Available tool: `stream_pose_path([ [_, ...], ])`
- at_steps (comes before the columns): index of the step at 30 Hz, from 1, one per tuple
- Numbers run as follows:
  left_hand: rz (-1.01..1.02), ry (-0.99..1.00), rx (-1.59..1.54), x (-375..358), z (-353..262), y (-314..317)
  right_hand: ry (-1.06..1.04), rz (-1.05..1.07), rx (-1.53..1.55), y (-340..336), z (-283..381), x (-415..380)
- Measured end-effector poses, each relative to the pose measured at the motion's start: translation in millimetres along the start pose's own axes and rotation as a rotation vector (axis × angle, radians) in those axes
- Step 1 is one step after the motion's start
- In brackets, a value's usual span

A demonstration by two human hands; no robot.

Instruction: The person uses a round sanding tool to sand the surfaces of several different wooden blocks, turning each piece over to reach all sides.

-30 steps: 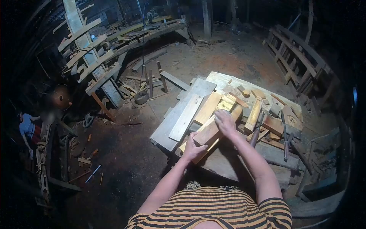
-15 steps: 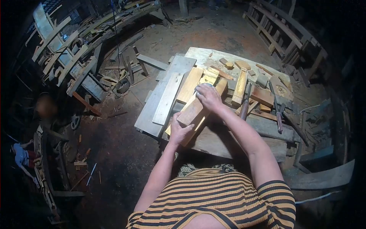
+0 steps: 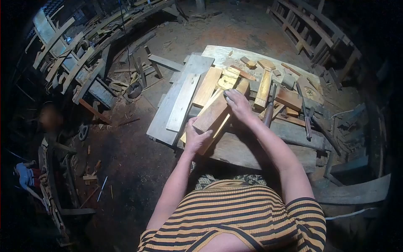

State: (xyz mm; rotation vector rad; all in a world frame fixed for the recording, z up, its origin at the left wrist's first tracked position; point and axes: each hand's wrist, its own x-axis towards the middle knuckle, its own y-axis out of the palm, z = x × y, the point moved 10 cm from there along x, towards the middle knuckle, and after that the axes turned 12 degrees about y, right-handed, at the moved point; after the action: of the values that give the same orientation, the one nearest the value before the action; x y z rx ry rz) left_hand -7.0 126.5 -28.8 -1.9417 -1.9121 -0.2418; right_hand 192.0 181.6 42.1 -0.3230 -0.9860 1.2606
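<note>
A brown wooden block (image 3: pixel 213 112) lies slanted over a yellow plank at the near side of the workbench. My left hand (image 3: pixel 196 137) grips its near end, thumb on one side and fingers on the other. My right hand (image 3: pixel 239 106) rests at the block's far end, fingers bent over its edge. Something small and dark shows under those fingertips; what it is I cannot make out. Just beyond lies a yellow-painted wood piece (image 3: pixel 229 77). To the left are an orange-brown board (image 3: pixel 208 87) and a pale narrow board (image 3: pixel 183 103).
On the bench's right lie a yellow wooden bar (image 3: pixel 263 88), a brown block (image 3: pixel 289 99), wooden-handled tools (image 3: pixel 308 126) and small offcuts (image 3: pixel 251 64). Timber racks (image 3: pixel 310 29) stand at far right. Scrap wood (image 3: pixel 71 63) is piled at left. Another person (image 3: pixel 27 176) is at far left.
My right hand has slid slightly right, from the top of the block toward its side, uncovering more of the top. My left hand keeps its hold. The whole view has shifted a little.
</note>
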Motion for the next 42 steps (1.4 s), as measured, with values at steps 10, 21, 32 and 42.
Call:
stream_pose_path([
  [10, -0.038, -0.098, -0.208, 0, -1, 2, -0.217, 0.573, -0.201, 48, 95, -54],
  [21, -0.021, 0.109, -0.216, 1, -11, 0, -0.471, 0.284, 0.166, 22, 147, -87],
  [32, -0.113, -0.244, -0.260, -5, -17, -3, 0.276, 0.119, 0.360, -15, -31, -4],
  [42, -0.084, -0.427, -0.606, -7, 4, 1, -0.049, -0.086, -0.031, -11, 39, -23],
])
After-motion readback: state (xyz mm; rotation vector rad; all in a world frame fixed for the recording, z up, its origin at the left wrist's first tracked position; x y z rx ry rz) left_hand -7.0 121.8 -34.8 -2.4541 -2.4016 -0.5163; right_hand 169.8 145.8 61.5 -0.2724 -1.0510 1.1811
